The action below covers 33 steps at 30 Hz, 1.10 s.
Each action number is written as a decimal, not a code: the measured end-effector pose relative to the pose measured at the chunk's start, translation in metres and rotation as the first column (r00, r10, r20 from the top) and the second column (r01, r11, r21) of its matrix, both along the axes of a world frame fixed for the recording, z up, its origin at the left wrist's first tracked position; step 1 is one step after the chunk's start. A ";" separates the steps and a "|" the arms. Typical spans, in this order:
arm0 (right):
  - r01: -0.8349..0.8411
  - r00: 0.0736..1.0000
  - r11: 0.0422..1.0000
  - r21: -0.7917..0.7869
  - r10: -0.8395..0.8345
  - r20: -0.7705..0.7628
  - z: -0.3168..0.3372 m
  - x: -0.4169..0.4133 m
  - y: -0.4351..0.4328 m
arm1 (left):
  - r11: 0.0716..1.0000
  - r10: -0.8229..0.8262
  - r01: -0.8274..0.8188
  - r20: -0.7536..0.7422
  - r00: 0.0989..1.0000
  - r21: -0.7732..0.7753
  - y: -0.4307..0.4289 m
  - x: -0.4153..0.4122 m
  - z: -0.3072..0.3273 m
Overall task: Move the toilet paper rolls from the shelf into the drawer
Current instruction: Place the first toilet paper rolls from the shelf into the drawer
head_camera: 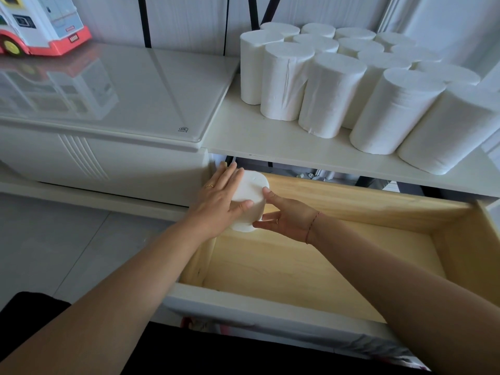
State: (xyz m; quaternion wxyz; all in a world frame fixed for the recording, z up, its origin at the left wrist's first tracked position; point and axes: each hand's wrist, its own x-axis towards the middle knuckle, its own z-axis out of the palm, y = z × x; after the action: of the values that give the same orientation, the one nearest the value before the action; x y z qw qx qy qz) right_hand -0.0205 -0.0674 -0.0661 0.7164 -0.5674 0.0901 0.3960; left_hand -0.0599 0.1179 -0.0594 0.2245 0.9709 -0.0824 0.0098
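One white toilet paper roll (250,189) stands upright in the far left corner of the open wooden drawer (311,266). My left hand (220,201) lies over its top and left side, fingers straight, thumb across the top. My right hand (286,217) touches its right side with thumb and fingers. Several more white rolls (332,90) stand packed together on the white shelf (270,139) above the drawer.
A white cabinet with a glossy glass top (116,87) stands to the left, with a toy bus (40,23) at its back left corner. The drawer's white front panel (257,307) is nearest me. Grey floor tiles lie at lower left.
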 end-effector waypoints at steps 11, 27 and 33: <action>0.102 0.880 0.803 -0.587 0.202 0.430 0.021 -0.002 0.001 | 1.000 0.009 -0.008 -0.011 1.000 0.029 0.001 -0.001 -0.002; 0.730 0.448 0.611 -0.305 -0.091 0.889 0.079 0.094 -0.046 | 0.999 0.011 -0.009 -0.033 0.999 0.052 0.000 0.000 -0.003; 0.733 0.451 0.611 -0.298 -0.109 0.886 0.075 0.113 -0.045 | 0.985 -0.001 -0.002 0.021 1.000 0.173 0.000 0.001 -0.005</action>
State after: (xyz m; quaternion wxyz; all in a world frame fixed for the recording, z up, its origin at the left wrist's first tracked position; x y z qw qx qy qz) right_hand 0.0925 -0.1127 0.0088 0.5074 -0.8434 0.0403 -0.1720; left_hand -0.0593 0.1180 -0.0642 0.1383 0.9866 -0.0851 0.0131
